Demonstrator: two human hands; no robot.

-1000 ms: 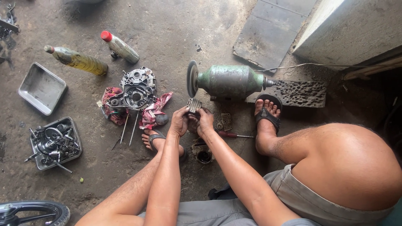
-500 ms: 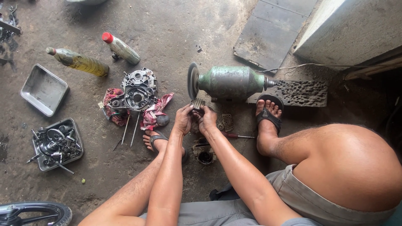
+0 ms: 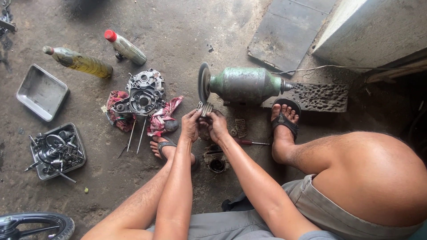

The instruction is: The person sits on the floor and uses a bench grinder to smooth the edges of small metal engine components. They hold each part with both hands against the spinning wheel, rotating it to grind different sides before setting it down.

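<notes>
Small ribbed grey metal part [image 3: 205, 108] held at the grey grinding wheel [image 3: 204, 82].
Both forearms reached forward; left hand [image 3: 191, 125] and right hand [image 3: 216, 126] pinched the part together.

Your left hand [image 3: 191, 126] and right hand [image 3: 217, 126] cover most of the small metal part [image 3: 205, 107] near the grinder wheel [image 3: 203, 82], so you can't tell its shape. The tyre [image 3: 38, 223] at near left is cut off by the edge.
</notes>
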